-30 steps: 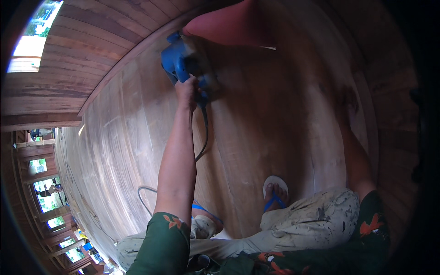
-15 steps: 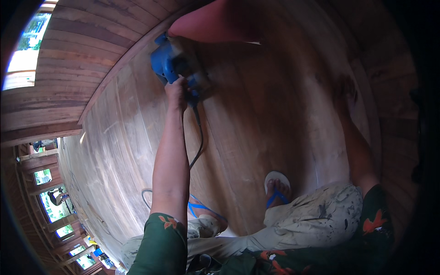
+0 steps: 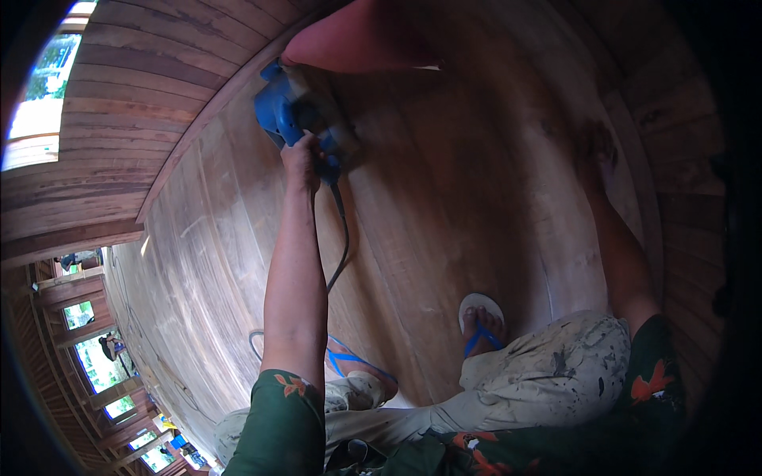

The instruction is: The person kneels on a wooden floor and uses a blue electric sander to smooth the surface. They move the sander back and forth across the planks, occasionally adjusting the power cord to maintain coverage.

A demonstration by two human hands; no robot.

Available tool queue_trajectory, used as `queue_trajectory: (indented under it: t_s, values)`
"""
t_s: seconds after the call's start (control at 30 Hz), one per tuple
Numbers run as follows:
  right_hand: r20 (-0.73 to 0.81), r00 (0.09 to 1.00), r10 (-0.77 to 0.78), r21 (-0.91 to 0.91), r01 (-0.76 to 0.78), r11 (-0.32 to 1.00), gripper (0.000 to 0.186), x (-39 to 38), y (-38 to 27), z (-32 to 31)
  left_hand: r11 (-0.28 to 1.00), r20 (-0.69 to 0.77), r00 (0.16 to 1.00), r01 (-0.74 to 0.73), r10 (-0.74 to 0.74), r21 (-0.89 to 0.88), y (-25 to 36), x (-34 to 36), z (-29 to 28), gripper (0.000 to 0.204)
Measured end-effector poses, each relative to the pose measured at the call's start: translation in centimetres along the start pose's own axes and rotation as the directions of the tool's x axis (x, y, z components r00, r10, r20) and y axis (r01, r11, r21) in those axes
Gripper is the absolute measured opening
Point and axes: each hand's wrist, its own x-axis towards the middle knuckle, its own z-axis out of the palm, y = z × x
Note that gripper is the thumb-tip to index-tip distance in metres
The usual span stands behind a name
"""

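My left hand [image 3: 301, 161] is closed round the rear handle of a blue belt sander [image 3: 275, 109], which sits on the wooden floorboards [image 3: 444, 238]. A pink bag [image 3: 361, 40] bulges out from the sander's far end. From the handle a dark cord [image 3: 346, 238] runs back toward me and passes behind my left forearm. Over on the right, in shadow, my right hand [image 3: 595, 147] rests on the boards near the wall with its fingers spread, holding nothing.
Plank walls [image 3: 151, 103] rise along the far left and right. My feet in blue-strapped sandals [image 3: 481, 313] are on the floor below. At the far left, another person [image 3: 111, 347] is by the bright windows, and loose cord [image 3: 171, 373] lies on the boards.
The sander, with my left hand on its handle, has shifted slightly to the left in the picture, the pink bag with it. My right hand stays on the floor.
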Motion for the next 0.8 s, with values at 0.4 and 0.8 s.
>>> queue_trajectory:
  t_s: [0.4, 0.8]
  values:
    - [-0.025, 1.000, 0.011, 0.070, -0.010, 0.998, 0.046, -0.1, -0.8, -0.7, 1.000, -0.028, 1.000, 0.000, 0.000, 0.000, 0.0, 1.4, 0.0, 0.014]
    - [-0.181, 0.968, -0.175, -0.064, 0.166, 0.984, 0.045, 1.1, 0.8, 1.4, 1.000, -0.047, 0.999, -0.013, 0.014, 0.002, 0.4, -1.0, 0.5, 0.012]
